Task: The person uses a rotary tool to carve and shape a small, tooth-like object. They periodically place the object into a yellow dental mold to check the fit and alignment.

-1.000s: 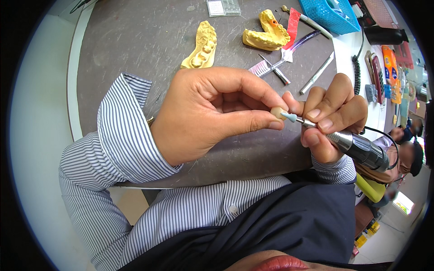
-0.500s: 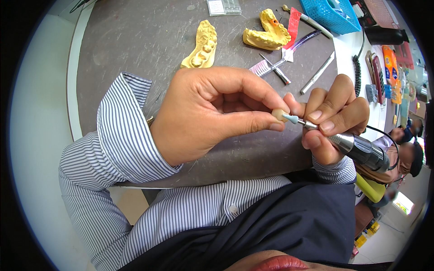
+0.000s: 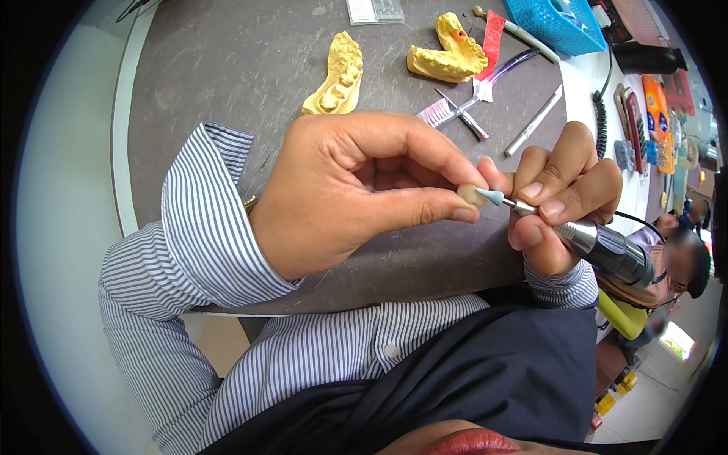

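Observation:
Between the thumb and forefinger of my left hand (image 3: pixel 356 189) is pinched a small tooth-coloured dental crown (image 3: pixel 468 195). My right hand (image 3: pixel 561 201) is closed round the metal neck of a dark handpiece (image 3: pixel 607 246), held like a pen. Its pale blue, cone-shaped polishing tip (image 3: pixel 490 196) points left and appears to touch the crown. Both hands are over the table's near part, fingertips close together. Beyond them lie a yellow partial dental cast (image 3: pixel 337 76) and a curved yellow dental cast (image 3: pixel 447 57).
Beyond my right hand lie a pink-bristled brush (image 3: pixel 444 111), a thin metal instrument (image 3: pixel 472 123), a silvery rod (image 3: pixel 535 121) and a red strip (image 3: pixel 491 42). A blue basket (image 3: pixel 557 30) and a coiled cable (image 3: pixel 600 125) are at far right. Another person (image 3: pixel 679 262) sits off right.
The handpiece and my right hand have shifted very slightly to the right, and the blue tip has tilted a little against the crown. My left hand keeps its pinch.

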Motion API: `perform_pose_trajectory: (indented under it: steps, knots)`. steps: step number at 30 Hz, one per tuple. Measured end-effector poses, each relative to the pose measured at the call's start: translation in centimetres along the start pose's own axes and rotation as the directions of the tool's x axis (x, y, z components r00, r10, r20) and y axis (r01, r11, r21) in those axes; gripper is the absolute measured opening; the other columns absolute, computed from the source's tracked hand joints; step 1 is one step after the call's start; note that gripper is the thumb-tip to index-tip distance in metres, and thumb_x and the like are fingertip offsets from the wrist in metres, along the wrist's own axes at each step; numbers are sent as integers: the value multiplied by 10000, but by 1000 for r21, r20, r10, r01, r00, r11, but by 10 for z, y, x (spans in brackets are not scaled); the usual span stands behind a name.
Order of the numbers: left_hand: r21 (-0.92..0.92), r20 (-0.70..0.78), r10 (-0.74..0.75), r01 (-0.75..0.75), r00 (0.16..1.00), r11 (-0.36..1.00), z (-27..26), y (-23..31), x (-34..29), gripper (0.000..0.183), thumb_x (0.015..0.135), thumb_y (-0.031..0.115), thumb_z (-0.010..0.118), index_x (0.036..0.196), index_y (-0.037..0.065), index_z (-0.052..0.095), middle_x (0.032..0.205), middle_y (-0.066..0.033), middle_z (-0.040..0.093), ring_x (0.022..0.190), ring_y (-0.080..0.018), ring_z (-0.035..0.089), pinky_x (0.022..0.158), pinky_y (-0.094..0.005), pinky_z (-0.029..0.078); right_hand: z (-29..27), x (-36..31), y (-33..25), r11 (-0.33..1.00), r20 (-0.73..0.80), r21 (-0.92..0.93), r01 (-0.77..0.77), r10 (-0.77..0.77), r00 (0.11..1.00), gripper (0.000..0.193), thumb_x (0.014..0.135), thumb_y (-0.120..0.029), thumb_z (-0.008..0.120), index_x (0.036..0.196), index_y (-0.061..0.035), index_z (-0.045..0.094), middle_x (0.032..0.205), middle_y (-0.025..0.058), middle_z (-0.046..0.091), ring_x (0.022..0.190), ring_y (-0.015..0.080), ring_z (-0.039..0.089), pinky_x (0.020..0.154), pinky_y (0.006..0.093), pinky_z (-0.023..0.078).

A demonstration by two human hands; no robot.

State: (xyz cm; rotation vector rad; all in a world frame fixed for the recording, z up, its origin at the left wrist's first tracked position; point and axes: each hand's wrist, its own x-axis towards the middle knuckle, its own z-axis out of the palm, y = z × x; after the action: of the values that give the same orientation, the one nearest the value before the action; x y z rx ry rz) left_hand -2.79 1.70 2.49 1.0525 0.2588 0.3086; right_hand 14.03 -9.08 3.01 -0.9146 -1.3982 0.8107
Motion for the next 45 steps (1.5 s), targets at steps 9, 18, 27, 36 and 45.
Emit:
perform_pose_trajectory:
  steps: [9,18,27,36,45]
  knots:
    - [39,7,9,-9,1000,999,0,2,0,136,720,-87,586,842,-34,561,908,-147,561,847,-182,587,768,-271,500,-1,1,-2,1000,16,-5,-5,5,1000,239,678,-3,653,784,-81,453,794,71,440,621,89,495,821,330,484]
    - [31,22,27,-27,999,999,1,2,0,138,718,-91,585,842,-34,561,908,-149,562,834,-185,590,764,-276,503,0,0,-3,1000,-5,5,-2,2,1000,234,681,-8,648,784,-82,450,797,67,434,625,86,491,826,325,482]
    - [27,30,50,-51,998,998,0,0,-1,152,715,-96,584,851,-36,556,910,-151,559,832,-192,594,756,-280,507,4,-1,-3,998,-46,60,-9,11,999,233,680,-8,647,777,-80,448,799,69,428,616,84,483,834,341,479]
    - [27,27,52,-52,998,998,-1,0,-1,170,707,-104,587,859,-34,558,911,-150,559,832,-193,596,743,-267,511,3,-1,-1,999,-25,52,10,-9,1000,229,678,-10,648,771,-80,450,795,72,432,609,88,486,835,337,478]
    - [44,37,77,-78,996,996,-1,-1,0,162,707,-102,588,851,-36,558,910,-152,560,828,-195,596,740,-270,513,3,-1,-1,999,-26,29,14,-13,1000,227,679,-9,646,767,-79,449,791,71,434,613,90,492,831,346,481]
